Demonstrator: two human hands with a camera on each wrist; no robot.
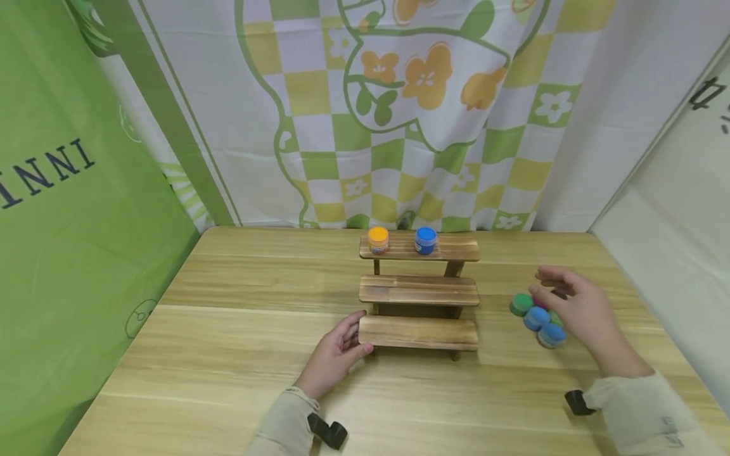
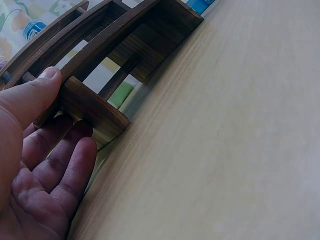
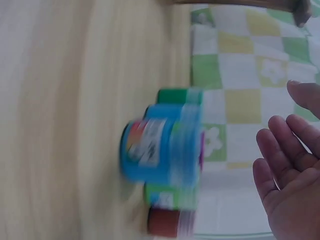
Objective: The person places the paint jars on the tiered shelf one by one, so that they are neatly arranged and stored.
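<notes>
A three-step wooden display stand (image 1: pixel 419 332) stands on the table, its lowest step nearest me. My left hand (image 1: pixel 336 354) grips the left end of that step; in the left wrist view the thumb (image 2: pixel 42 90) lies against the step's edge and the fingers are bent by the leg. On the top step sit an orange-lidded jar (image 1: pixel 378 240) and a dark blue jar (image 1: pixel 425 241). My right hand (image 1: pixel 578 310) hovers over a cluster of small jars, holding nothing, fingers loosely bent. Among them are a green jar (image 1: pixel 521 304), a blue jar (image 3: pixel 145 150) and a brown jar (image 3: pixel 164 222).
The wood-grain table (image 1: pixel 256 354) extends left of the stand and in front of it. A checkered, flowered curtain (image 1: pixel 388 152) hangs behind its back edge. Green cloth (image 1: pixel 85 253) borders the left side, and a white panel (image 1: pixel 673 209) the right.
</notes>
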